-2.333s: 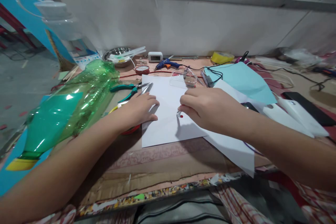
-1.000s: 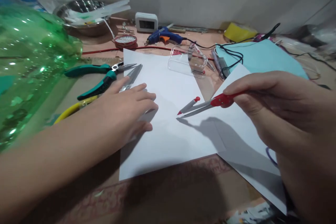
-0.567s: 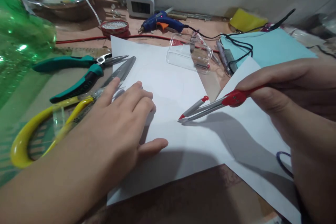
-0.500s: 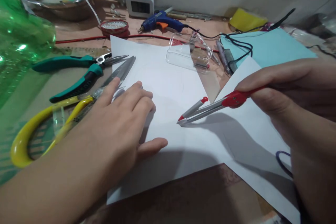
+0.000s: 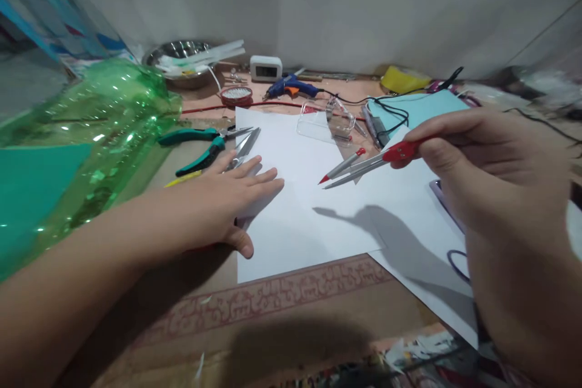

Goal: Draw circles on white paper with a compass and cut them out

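Observation:
My left hand (image 5: 227, 200) lies with fingers spread over the left side of a white paper sheet (image 5: 300, 224), holding nothing. Between thumb and fingers of my right hand (image 5: 473, 176) is the red head of a drawing compass (image 5: 361, 167). Its legs are close together and point left. The tips hover above the sheet, with their shadow falling apart from them. Scissors (image 5: 248, 144) with yellow handles lie beside my left fingers, partly covered by that hand. Teal-handled needle-nose pliers (image 5: 204, 160) lie just behind them. A second white sheet (image 5: 409, 254) sits under my right hand.
A clear plastic case (image 5: 302, 127) overlaps the sheet's far edge. Behind are a blue glue gun (image 5: 291, 86), a white digital clock (image 5: 266, 68) and a metal bowl (image 5: 182, 79). Green plastic film (image 5: 122, 109) spreads at left; light-blue paper (image 5: 427, 108) lies back right.
The compass has lifted off the sheet, its tips now above the paper. My left fingers have spread flatter. The camera view has tilted up and pulled back.

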`<state>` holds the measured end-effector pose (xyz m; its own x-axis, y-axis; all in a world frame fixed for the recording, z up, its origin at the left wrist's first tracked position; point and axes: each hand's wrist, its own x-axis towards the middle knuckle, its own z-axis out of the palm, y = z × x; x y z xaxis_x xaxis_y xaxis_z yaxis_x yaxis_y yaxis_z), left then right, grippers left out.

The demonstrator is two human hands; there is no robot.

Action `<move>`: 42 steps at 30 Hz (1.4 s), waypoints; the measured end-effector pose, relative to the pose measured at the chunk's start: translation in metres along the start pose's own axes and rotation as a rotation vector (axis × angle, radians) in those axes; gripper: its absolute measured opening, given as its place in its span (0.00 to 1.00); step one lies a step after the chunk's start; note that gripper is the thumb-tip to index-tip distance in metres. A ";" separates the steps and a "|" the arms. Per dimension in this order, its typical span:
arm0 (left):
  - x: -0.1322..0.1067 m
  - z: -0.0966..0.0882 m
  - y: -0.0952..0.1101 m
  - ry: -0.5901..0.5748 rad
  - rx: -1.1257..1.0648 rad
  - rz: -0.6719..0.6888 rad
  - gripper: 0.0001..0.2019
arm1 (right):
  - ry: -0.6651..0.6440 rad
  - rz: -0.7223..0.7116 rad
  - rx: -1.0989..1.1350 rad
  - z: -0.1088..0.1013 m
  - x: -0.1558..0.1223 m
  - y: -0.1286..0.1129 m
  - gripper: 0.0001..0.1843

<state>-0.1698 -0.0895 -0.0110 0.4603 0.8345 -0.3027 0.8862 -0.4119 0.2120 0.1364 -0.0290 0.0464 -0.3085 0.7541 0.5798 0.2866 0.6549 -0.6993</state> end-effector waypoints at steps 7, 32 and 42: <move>0.019 0.018 0.049 0.197 -0.029 0.007 0.59 | -0.066 -0.022 0.032 -0.005 0.004 -0.007 0.07; 0.018 0.002 0.024 0.281 0.062 -0.203 0.25 | -0.567 -0.245 -0.424 0.026 0.013 -0.020 0.13; 0.021 0.005 0.022 0.267 0.073 -0.222 0.25 | -0.551 -0.221 -0.550 0.026 0.017 -0.024 0.12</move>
<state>-0.1400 -0.0826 -0.0172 0.2345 0.9690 -0.0780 0.9690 -0.2266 0.0981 0.1007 -0.0331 0.0616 -0.7715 0.5656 0.2914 0.5276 0.8247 -0.2039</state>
